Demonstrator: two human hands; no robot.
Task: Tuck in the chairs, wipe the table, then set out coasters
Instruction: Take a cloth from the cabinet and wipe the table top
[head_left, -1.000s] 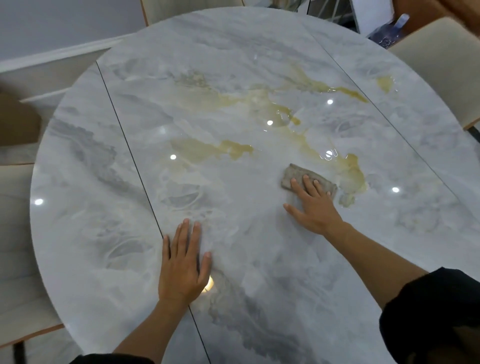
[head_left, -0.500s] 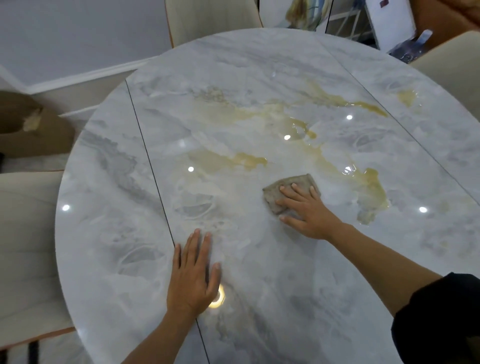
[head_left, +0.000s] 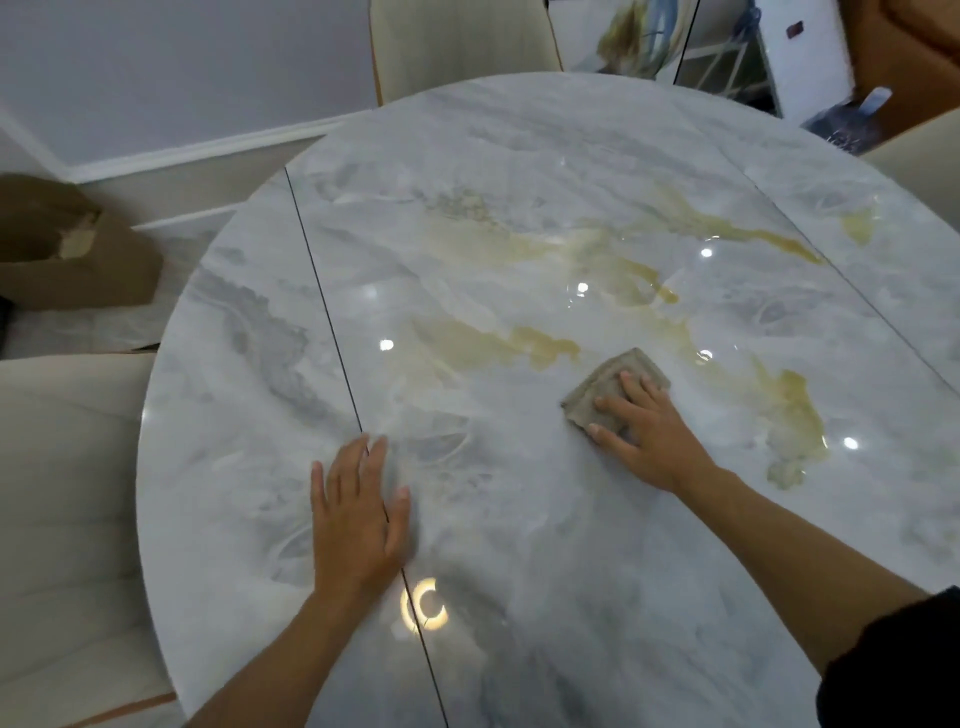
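On table (head_left: 519, 156): cloth (head_left: 602, 387) under flat right hand (head_left: 649, 431); left hand (head_left: 358, 519) flat, apart.

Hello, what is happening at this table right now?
A person is wiping a round marble table. The right hand presses a folded grey-brown cloth flat on the top, just beside yellowish streaks. The left hand rests open on the table, over a dark seam. Cream chairs stand around it. No coasters are out.

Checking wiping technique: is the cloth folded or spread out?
Folded: the cloth is a small thick pad with layered edges, flat under the right hand.
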